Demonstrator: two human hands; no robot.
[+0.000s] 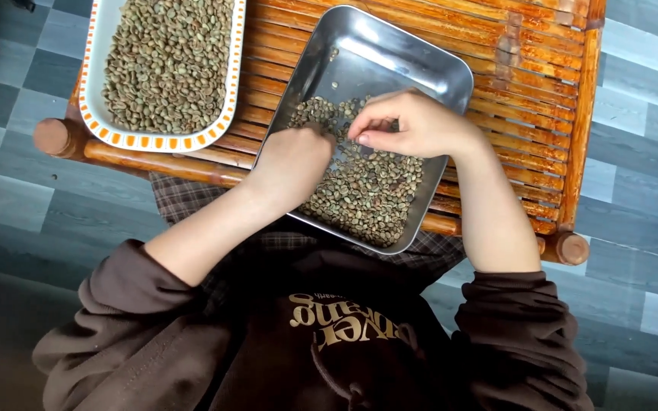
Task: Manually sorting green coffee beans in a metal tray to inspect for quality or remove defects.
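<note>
A metal tray (390,53) lies on a bamboo table (527,84), its near half covered with greenish coffee beans (367,198). My left hand (292,164) rests in the tray with the fingers curled down into the beans; what it grips is hidden. My right hand (409,122) hovers over the bean pile with thumb and fingertips pinched together, and I cannot tell whether a bean is between them. The far end of the tray is nearly bare, with a few stray beans.
A white dish with an orange-patterned rim (108,125), heaped with similar beans (169,61), sits on the table's left. Grey tiled floor (634,152) surrounds the table. My brown sleeves and checked cloth lie at the table's near edge.
</note>
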